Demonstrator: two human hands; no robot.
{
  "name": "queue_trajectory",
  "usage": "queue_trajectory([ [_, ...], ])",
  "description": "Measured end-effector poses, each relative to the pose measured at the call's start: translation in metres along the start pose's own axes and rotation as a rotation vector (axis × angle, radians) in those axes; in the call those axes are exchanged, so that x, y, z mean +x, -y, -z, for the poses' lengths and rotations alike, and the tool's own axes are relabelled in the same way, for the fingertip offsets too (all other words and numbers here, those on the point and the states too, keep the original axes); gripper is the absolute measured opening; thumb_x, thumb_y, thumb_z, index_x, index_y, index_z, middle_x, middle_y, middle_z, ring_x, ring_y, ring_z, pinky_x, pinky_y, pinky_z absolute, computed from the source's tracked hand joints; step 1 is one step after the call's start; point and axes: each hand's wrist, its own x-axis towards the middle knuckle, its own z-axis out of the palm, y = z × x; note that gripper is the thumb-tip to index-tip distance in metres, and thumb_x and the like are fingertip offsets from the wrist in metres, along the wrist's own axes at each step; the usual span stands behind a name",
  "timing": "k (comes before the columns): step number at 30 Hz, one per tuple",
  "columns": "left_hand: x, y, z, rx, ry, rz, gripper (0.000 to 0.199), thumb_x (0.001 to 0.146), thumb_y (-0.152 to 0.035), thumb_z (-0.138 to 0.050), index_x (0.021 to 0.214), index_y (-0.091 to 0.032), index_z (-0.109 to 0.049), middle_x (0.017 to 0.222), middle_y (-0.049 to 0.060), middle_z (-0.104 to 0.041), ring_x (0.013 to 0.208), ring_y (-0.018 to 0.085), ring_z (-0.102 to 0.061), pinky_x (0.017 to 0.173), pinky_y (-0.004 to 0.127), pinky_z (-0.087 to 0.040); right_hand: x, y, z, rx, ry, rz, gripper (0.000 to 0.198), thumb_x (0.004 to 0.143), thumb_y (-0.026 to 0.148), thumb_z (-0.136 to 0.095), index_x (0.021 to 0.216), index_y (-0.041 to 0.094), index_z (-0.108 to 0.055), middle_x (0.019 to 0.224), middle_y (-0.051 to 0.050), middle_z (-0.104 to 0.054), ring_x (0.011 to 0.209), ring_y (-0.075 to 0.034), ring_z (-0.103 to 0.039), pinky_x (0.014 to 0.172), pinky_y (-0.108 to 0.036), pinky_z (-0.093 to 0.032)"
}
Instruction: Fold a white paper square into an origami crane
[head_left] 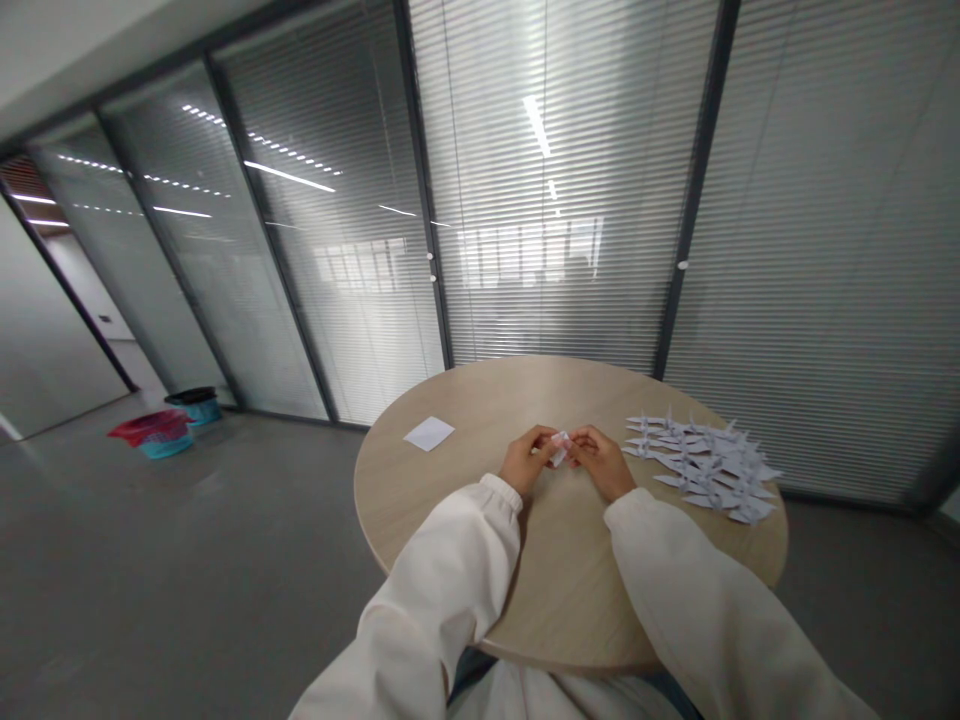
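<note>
A small folded piece of white paper [559, 450] is pinched between my two hands above the middle of the round table. My left hand [529, 457] grips its left side with thumb and fingers. On the other side my right hand [598, 461] holds it the same way, and the fingers partly cover the paper. To the right lie several rows of folded white paper cranes [705, 465], crowded together with pointed tips sticking up. A square white paper sheet [429, 433] rests flat on the table's left part.
The round wooden table [570, 610] reaches close to my lap. Behind it stands a glass wall with blinds [555, 300]. On the grey floor at the left are a bin with a red liner [156, 432] and a bin with a black liner [196, 404].
</note>
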Motion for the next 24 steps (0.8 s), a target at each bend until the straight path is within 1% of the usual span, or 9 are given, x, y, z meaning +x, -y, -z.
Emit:
queue_trajectory([
  [2,0.0,0.001,-0.001,-0.008,0.017,0.015,0.036,0.065,-0.033,-0.063,0.094,-0.014,-0.055,0.074,0.002,-0.058,0.064,0.01,-0.054,0.056,0.02,-0.046,0.001,-0.002,0.001,0.012,-0.019,-0.018,0.033,0.063,0.048,-0.061,0.075,0.019,-0.053,0.065,-0.002,-0.062,0.058,-0.016,-0.058,0.053,-0.028,-0.047],
  [4,0.0,0.002,-0.001,-0.01,0.019,0.024,0.039,0.061,-0.027,-0.066,0.096,-0.015,-0.054,0.076,0.002,-0.058,0.065,0.01,-0.054,0.057,0.02,-0.046,0.001,-0.006,0.002,0.024,-0.016,-0.027,0.031,0.065,0.045,-0.061,0.077,0.018,-0.052,0.066,-0.002,-0.062,0.058,-0.016,-0.059,0.052,-0.027,-0.047],
  [8,0.0,0.004,0.001,0.023,-0.005,0.02,0.034,0.063,-0.021,-0.063,0.095,-0.015,-0.056,0.075,0.001,-0.059,0.063,0.009,-0.053,0.059,0.02,-0.044,0.003,-0.012,0.004,-0.014,-0.032,-0.012,0.032,0.065,0.042,-0.062,0.084,0.018,-0.053,0.071,-0.003,-0.062,0.063,-0.016,-0.058,0.053,-0.026,-0.046],
  [11,0.001,0.006,0.003,0.037,-0.014,0.016,0.038,0.064,-0.02,-0.062,0.101,-0.016,-0.054,0.072,0.001,-0.06,0.061,0.008,-0.053,0.059,0.02,-0.043,0.004,-0.015,0.005,-0.089,-0.075,0.019,0.038,0.063,0.042,-0.063,0.091,0.017,-0.055,0.08,-0.005,-0.062,0.072,-0.018,-0.057,0.057,-0.027,-0.047],
  [13,0.001,0.008,0.004,0.043,-0.011,0.019,0.043,0.064,-0.019,-0.062,0.106,-0.017,-0.051,0.072,0.0,-0.06,0.06,0.009,-0.054,0.058,0.02,-0.043,0.005,-0.015,0.006,-0.138,-0.062,0.043,0.036,0.065,0.042,-0.061,0.09,0.017,-0.058,0.085,-0.006,-0.063,0.077,-0.019,-0.057,0.062,-0.029,-0.046],
  [15,0.001,0.009,0.004,0.073,-0.021,0.031,0.045,0.064,-0.019,-0.062,0.106,-0.018,-0.05,0.073,0.0,-0.061,0.06,0.009,-0.054,0.059,0.02,-0.043,0.005,-0.014,0.007,-0.183,-0.03,0.064,0.031,0.067,0.043,-0.058,0.085,0.017,-0.061,0.083,-0.006,-0.064,0.077,-0.019,-0.057,0.065,-0.029,-0.045],
  [18,0.001,0.009,0.003,0.117,-0.029,0.062,0.042,0.063,-0.023,-0.063,0.103,-0.017,-0.051,0.07,0.0,-0.061,0.059,0.009,-0.054,0.058,0.02,-0.042,0.005,-0.014,0.009,-0.222,-0.029,0.081,0.029,0.068,0.043,-0.057,0.079,0.017,-0.063,0.077,-0.004,-0.065,0.072,-0.018,-0.058,0.066,-0.029,-0.044],
  [20,0.0,0.01,0.002,0.116,-0.008,0.083,0.035,0.064,-0.028,-0.063,0.096,-0.015,-0.054,0.066,0.0,-0.06,0.057,0.009,-0.053,0.056,0.02,-0.042,0.005,-0.014,0.009,-0.231,-0.048,0.091,0.029,0.068,0.043,-0.057,0.078,0.017,-0.063,0.076,-0.004,-0.065,0.07,-0.018,-0.058,0.066,-0.029,-0.044],
  [24,0.0,0.011,0.001,0.014,0.06,0.123,0.028,0.067,-0.037,-0.059,0.079,-0.011,-0.057,0.062,0.002,-0.059,0.053,0.009,-0.053,0.054,0.021,-0.043,0.005,-0.013,0.009,-0.234,-0.065,0.078,0.029,0.067,0.043,-0.058,0.078,0.016,-0.063,0.075,-0.005,-0.065,0.07,-0.018,-0.058,0.067,-0.029,-0.044],
])
